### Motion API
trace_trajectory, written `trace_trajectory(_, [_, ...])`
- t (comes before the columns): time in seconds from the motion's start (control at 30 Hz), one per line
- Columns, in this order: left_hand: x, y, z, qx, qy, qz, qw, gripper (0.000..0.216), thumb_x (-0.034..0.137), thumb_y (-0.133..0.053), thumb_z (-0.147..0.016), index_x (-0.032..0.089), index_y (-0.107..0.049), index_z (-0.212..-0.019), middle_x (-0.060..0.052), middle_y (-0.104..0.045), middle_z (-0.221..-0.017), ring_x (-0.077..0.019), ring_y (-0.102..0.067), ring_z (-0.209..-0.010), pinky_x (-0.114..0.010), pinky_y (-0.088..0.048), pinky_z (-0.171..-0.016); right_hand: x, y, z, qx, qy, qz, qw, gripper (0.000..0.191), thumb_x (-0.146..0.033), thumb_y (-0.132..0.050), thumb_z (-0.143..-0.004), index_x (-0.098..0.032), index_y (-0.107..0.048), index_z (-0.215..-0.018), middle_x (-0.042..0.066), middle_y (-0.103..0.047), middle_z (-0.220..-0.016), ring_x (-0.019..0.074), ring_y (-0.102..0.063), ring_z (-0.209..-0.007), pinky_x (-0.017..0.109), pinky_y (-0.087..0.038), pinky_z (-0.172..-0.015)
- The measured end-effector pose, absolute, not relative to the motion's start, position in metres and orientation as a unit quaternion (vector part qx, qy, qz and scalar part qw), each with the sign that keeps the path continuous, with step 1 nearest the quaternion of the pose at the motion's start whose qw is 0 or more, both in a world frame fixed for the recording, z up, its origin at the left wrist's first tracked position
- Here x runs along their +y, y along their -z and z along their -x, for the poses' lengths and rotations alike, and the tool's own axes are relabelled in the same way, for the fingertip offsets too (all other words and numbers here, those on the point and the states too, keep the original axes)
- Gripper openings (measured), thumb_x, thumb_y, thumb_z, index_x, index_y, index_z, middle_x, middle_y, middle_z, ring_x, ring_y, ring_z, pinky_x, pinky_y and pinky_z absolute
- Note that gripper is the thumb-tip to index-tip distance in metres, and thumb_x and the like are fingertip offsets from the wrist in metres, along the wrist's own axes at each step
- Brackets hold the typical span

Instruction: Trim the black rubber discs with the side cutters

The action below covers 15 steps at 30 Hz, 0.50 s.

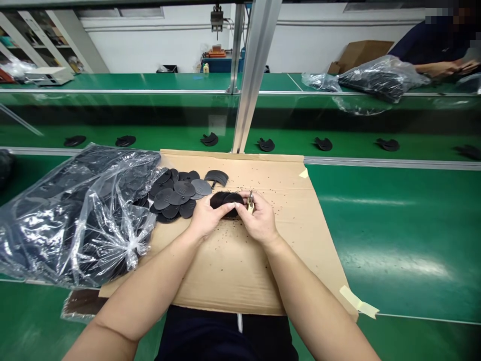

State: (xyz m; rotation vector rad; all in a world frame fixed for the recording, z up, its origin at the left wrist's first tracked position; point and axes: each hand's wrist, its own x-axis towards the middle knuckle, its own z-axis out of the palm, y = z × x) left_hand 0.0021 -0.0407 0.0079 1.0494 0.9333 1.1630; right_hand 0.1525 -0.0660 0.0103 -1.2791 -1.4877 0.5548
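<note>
My left hand (206, 216) grips a small stack of round black flat pieces (225, 200) against the cardboard sheet (240, 260). My right hand (259, 220) is closed round a small yellowish tool with a metal tip (250, 203), held against the right edge of that stack. A loose heap of the same black pieces (179, 195) lies just left of my hands, and one curved trimmed piece (217, 176) lies behind them. Dark crumbs are scattered over the cardboard around my hands.
A large clear plastic bag of black pieces (75, 215) spills onto the cardboard at left. Single black pieces (266, 145) sit spaced along the green conveyor belt behind. An aluminium post (251, 85) rises ahead. Another person's arm (439, 67) rests by a bag (379, 77) at the far right.
</note>
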Motion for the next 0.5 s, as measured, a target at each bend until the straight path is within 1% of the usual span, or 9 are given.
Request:
trace_trajectory(0.13, [-0.0416,-0.0101,-0.0028,0.374,-0.506,-0.428,0.649,0.036,0.026,-0.085,-0.063,0.015,-0.072,-0.095,-0.008,-0.073,-0.097,-0.0206,-0.067,-0.089,-0.035,-0.053,-0.087,-0.0654,-0.0104,-0.1525,-0.611,-0.267,0.530,0.525,0.020,-0.032,-0.063,-0.080,-0.021,-0.065,-0.097,0.005,-0.068,-0.089,0.0200,-0.064,-0.084,0.036,-0.053,-0.081])
trace_trajectory(0.23, [-0.0417,-0.0107,-0.0028,0.369,-0.503,-0.413,0.664,0.036,0.025,-0.086,-0.061,0.015,-0.072,-0.092,-0.007,-0.073,-0.094,-0.0204,-0.067,-0.086,-0.034,-0.054,-0.084,-0.0659,-0.0119,-0.1519,-0.600,-0.289,0.529,0.526,0.022,-0.033,-0.064,-0.080,-0.021,-0.064,-0.099,0.005,-0.068,-0.090,0.0193,-0.064,-0.082,0.035,-0.054,-0.079])
trace_trajectory(0.37, [-0.0406,-0.0063,-0.0005,0.398,-0.506,-0.431,0.633,0.035,0.026,-0.085,-0.061,0.014,-0.071,-0.092,-0.007,-0.072,-0.093,-0.0196,-0.066,-0.085,-0.033,-0.053,-0.084,-0.0669,-0.0143,-0.1529,-0.593,-0.294,0.525,0.535,0.022,-0.033,-0.065,-0.080,-0.020,-0.063,-0.098,0.005,-0.067,-0.088,0.0181,-0.063,-0.079,0.034,-0.054,-0.077])
trace_trajectory(0.43, [-0.0401,-0.0040,0.0008,0.412,-0.507,-0.445,0.613,0.035,0.026,-0.085,-0.062,0.014,-0.071,-0.093,-0.007,-0.072,-0.094,-0.0192,-0.066,-0.087,-0.033,-0.052,-0.087,-0.0673,-0.0153,-0.1538,-0.585,-0.295,0.527,0.540,0.023,-0.034,-0.065,-0.080,-0.020,-0.063,-0.098,0.004,-0.066,-0.086,0.0172,-0.062,-0.077,0.033,-0.054,-0.075])
trace_trajectory(0.5, [-0.0400,-0.0035,0.0014,0.396,-0.506,-0.450,0.621,0.036,0.026,-0.084,-0.064,0.015,-0.070,-0.096,-0.007,-0.072,-0.097,-0.0199,-0.066,-0.091,-0.035,-0.051,-0.090,-0.0675,-0.0159,-0.1542,-0.580,-0.306,0.526,0.542,0.023,-0.035,-0.065,-0.080,-0.020,-0.063,-0.097,0.003,-0.066,-0.083,0.0162,-0.061,-0.074,0.032,-0.054,-0.073])
